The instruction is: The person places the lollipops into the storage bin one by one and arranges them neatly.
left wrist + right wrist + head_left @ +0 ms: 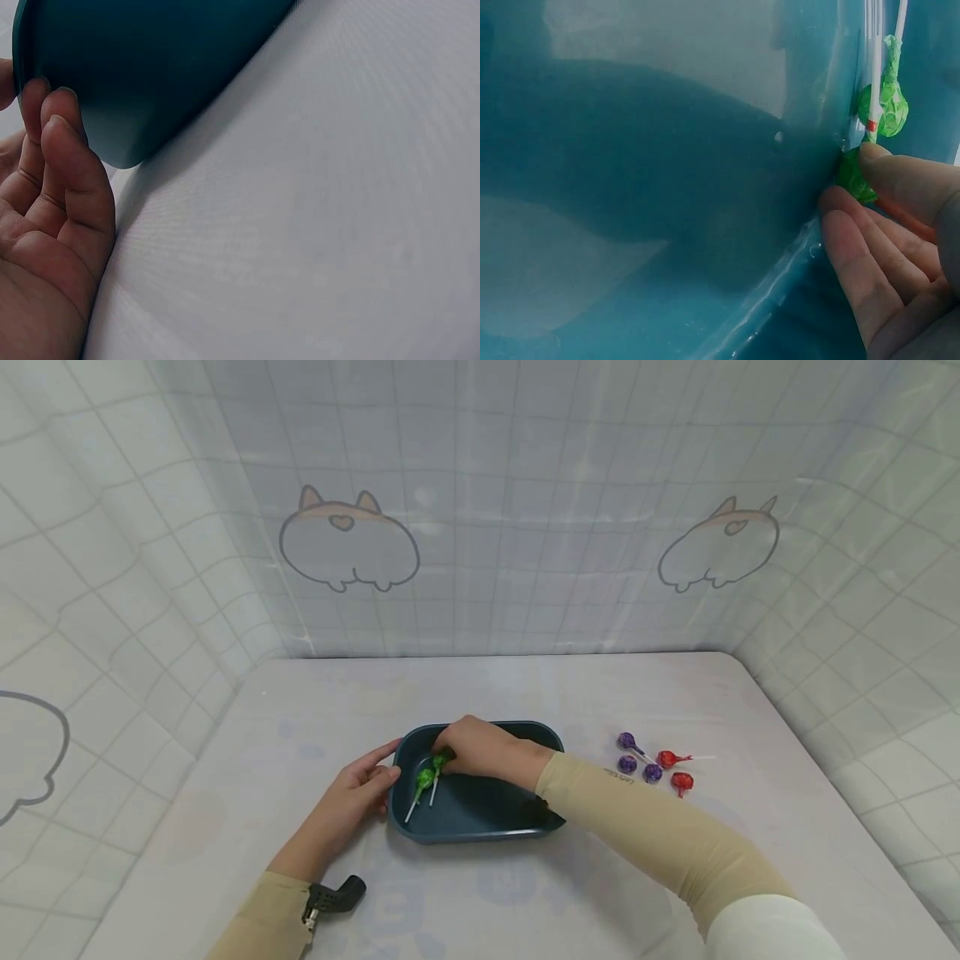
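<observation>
Lollipop in green wrapping (855, 178) is what we see pinched by the right hand (480, 747) inside the dark teal tray (495, 810), with another green lollipop (425, 778) just beside that grip, on its left. We see the left hand (358, 792), fingers unclenched, touching the tray's outer wall left of the grip, while three purple lollipops (627, 765) and two red lollipops (682, 782) lie well right of it.
</observation>
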Available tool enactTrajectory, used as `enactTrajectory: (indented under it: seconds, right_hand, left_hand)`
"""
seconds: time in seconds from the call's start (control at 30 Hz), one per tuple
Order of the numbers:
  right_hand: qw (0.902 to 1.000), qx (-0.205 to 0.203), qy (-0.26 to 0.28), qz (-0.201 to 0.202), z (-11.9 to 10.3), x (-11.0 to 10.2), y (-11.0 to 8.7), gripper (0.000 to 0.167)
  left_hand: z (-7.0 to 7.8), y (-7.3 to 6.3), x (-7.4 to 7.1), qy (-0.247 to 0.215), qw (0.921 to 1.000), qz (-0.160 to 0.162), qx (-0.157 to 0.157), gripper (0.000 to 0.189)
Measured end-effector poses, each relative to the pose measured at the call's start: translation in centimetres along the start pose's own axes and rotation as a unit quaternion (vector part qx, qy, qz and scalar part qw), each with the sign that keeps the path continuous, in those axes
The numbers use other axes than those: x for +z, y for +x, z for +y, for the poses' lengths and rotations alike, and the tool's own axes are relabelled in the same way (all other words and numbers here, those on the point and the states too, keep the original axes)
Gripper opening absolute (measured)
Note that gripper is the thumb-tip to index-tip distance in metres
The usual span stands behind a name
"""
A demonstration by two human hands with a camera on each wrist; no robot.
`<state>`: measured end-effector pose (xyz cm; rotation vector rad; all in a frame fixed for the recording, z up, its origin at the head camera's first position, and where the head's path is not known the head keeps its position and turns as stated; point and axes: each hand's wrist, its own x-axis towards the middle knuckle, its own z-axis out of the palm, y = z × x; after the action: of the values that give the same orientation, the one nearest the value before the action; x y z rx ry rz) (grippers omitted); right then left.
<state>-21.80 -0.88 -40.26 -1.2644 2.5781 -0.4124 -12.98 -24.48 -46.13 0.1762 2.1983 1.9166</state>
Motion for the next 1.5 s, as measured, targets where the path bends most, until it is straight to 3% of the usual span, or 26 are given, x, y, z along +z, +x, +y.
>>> enactTrajectory:
  seconds: [0.5,0.83,1.23,1.5]
  right_hand:
    - [0.9999,0.004,0.002,0.009,0.2,0.2,0.0,0.021]
    - [0.9998,-0.002,0.011,0.019,0.0,-1.7,-1.1,0.030]
    - [0.9956,-0.008,0.082,0.045,1.0,-5.5,-4.7,0.035]
    - [0.9913,0.021,0.087,0.097,3.0,-7.0,-8.2,0.034]
  left_hand:
    - [0.0,-0.2,0.1,0.001,1.0000,0.003,-0.001,0.057]
    - [-0.1,0.0,0.1,-0.006,1.0000,0.004,-0.001,0.057]
    - [-0.1,0.1,-0.1,0.004,1.0000,0.003,-0.005,0.057]
    - [-0.2,0.1,-0.2,-0.002,1.0000,0.000,-0.004,0.056]
